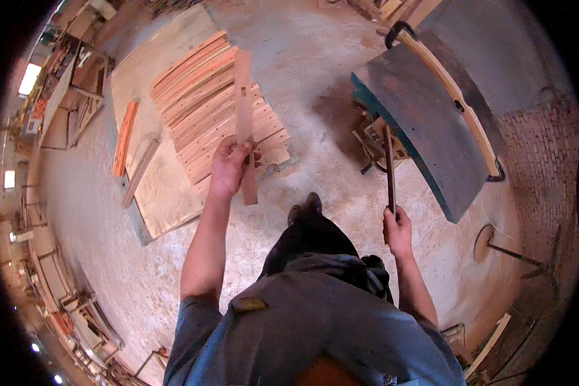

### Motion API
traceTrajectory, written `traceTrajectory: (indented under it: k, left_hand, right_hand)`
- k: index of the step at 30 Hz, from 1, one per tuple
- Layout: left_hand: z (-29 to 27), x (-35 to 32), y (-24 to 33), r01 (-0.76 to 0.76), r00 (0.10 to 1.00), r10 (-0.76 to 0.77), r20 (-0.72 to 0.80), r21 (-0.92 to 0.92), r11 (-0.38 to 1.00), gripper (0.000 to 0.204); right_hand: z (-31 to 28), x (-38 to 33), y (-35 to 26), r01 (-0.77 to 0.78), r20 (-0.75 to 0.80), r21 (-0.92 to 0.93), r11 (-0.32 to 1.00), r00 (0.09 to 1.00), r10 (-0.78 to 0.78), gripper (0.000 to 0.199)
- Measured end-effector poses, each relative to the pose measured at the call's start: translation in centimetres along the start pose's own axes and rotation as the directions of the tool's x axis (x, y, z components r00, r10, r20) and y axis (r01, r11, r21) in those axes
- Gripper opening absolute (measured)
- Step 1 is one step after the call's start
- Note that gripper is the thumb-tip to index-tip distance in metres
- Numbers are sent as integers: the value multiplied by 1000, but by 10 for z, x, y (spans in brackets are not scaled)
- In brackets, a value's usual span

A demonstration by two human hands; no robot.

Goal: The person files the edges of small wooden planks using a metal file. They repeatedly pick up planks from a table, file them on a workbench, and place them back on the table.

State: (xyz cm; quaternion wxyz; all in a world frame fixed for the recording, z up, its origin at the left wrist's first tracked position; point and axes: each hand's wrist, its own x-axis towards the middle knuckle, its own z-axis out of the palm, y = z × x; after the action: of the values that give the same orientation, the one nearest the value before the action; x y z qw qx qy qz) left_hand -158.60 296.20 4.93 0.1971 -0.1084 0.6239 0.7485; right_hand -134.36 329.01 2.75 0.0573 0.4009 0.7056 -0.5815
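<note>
My left hand (pixel 225 166) is closed round the lower part of a flat wooden slat (pixel 243 103) with small slots cut in it. That slat points away from me, above several rows of wooden slats (pixel 206 109) with small holes. On the right, my right hand (pixel 398 233) grips the near end of a long narrow strip (pixel 389 170), seen on its dark edge; I cannot tell whether it is another slat. The strip's far end reaches near the left edge of a dark-topped workbench (pixel 424 109).
Under the slats lies a pale board (pixel 164 209), with an orange-toned slat (pixel 126 138) and a duller one (pixel 141 172) at its left. Black clamps (pixel 401 31) hold a long wooden bar (pixel 453 90) on the bench. A round-based stand (pixel 486 243) is at right, near a brick wall (pixel 537 151).
</note>
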Motion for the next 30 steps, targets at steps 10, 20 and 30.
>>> traceTrajectory:
  k: [10,20,30]
  left_hand:
    - [61,-14,-28,123,922,50,384,-412,903,43]
    - [206,-49,-48,336,747,104,657,-507,794,58]
    - [402,-114,-87,365,765,2,644,-436,822,55]
  right_hand:
    - [-37,-82,67,-124,-90,228,966,985,148,19]
    - [-143,-89,124,-81,-165,363,928,975,150,21]
    - [-331,-92,215,-20,-358,401,916,917,177,27]
